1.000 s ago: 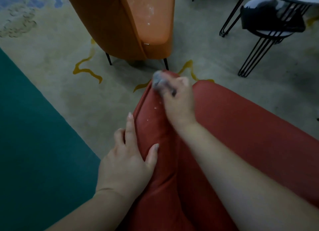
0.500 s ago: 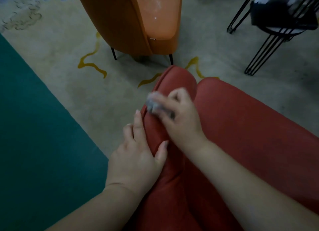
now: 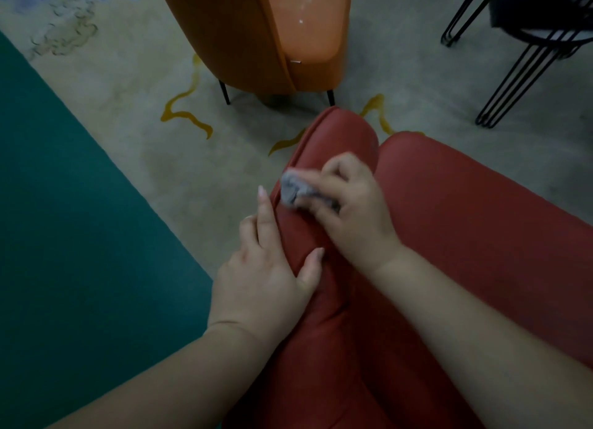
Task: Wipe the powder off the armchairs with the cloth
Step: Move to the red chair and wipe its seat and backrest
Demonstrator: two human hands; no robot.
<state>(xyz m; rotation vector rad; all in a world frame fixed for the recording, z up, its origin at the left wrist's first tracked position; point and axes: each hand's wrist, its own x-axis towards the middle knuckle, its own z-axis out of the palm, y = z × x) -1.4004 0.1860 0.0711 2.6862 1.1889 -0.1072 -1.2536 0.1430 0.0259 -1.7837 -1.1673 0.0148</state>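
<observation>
R hand [image 3: 353,210] is closed around a balled-up grey cloth [image 3: 293,189], fingers curled over it, pressing it onto the rounded arm [image 3: 333,146] of the red chair [image 3: 465,236]. Cloth pokes out at the hand's left/far side, right by the arm's outer seam edge. L hand [image 3: 269,277] grips nothing: lies flat and open on the same arm, just behind and left of the R, fingers running up the outer edge, thumb on top. Its index tip nearly reaches the cloth; can't tell if they touch. Looks like bracing.

The arm's long axis runs away from the person, near end under the forearms, rounded far end just past the R hand. So any stroke goes along that axis; R hand w/ cloth is the nearer one to the far end, L sits behind it. No powder is clear on the red arm around the cloth, though the light is dim and the hand is motion-blurred, so not sure.

Beyond the far end, across a strip of carpet [image 3: 128,75], stands the orange chair [image 3: 256,37]. Its paler seat [image 3: 308,21] shows white specks, prob powder, not yet wiped. It lies straight ahead of the cloth, well apart. Wire-legged table [image 3: 513,75] far right.
</observation>
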